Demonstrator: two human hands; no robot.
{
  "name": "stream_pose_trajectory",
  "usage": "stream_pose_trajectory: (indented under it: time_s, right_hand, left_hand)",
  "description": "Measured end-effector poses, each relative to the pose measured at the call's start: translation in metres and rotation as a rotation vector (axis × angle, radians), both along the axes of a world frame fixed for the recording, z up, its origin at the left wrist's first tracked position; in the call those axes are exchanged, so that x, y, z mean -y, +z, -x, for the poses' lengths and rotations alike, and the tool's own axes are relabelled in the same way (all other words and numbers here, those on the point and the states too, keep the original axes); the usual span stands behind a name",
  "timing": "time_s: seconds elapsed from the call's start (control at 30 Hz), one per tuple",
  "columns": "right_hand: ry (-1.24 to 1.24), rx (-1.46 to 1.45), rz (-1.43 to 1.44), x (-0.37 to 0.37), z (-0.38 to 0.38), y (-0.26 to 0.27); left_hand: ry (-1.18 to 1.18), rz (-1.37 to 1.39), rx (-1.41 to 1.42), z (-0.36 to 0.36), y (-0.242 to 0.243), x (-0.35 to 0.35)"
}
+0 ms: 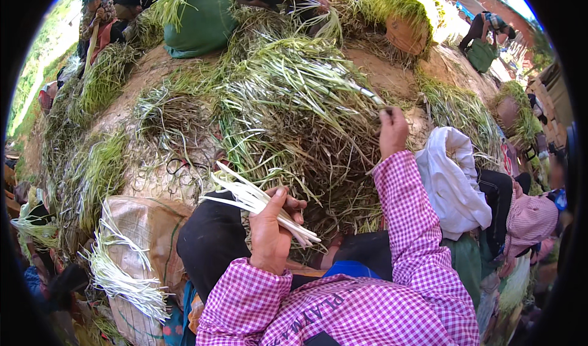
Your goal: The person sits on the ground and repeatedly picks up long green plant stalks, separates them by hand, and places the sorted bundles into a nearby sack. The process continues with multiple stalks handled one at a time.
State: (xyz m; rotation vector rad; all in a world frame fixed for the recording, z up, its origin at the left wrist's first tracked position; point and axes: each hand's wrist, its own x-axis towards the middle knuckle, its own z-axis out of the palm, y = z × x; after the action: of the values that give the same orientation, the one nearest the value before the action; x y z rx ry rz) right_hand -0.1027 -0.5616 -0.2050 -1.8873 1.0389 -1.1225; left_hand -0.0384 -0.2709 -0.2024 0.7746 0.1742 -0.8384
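Note:
A bundle of pale stripped stalks (245, 193) lies in my left hand (272, 233), its fingers closed around it, above my left knee. Farther out and to the right, my right hand (393, 130) pinches the end of a long green-and-white stalk (367, 93) at the edge of a big heap. That heap of green plant stalks (294, 84) lies on the ground before me, with brown, dry leaf waste (321, 162) on its near side. More white stalks (131, 272) rest in a loose pile on a woven sack to my left.
The woven sack (174, 213) is beside my left leg; black-handled scissors (177, 166) lie on the ground beyond. A white cloth sack (452, 185) stands at right, near a person in checked clothing (530, 222). A stuffed green sack (200, 22) and several people sit beyond the heap.

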Motion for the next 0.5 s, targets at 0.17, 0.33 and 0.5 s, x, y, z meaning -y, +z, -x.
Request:
stream_pose_trajectory:
  time_s: [0.17,0.33,0.5]
  right_hand:
    - [0.186,-0.233,-0.227,-0.007,0.011,0.001]
    - [0.168,0.595,-0.236,-0.026,0.049,0.039]
    - [0.155,0.463,-0.437,-0.039,0.063,0.028]
  left_hand:
    - [0.022,-0.005,-0.019,-0.001,-0.002,0.0]
    - [-0.006,-0.047,0.007,0.002,-0.004,-0.002]
    - [-0.016,-0.05,-0.012,0.004,-0.007,0.003]
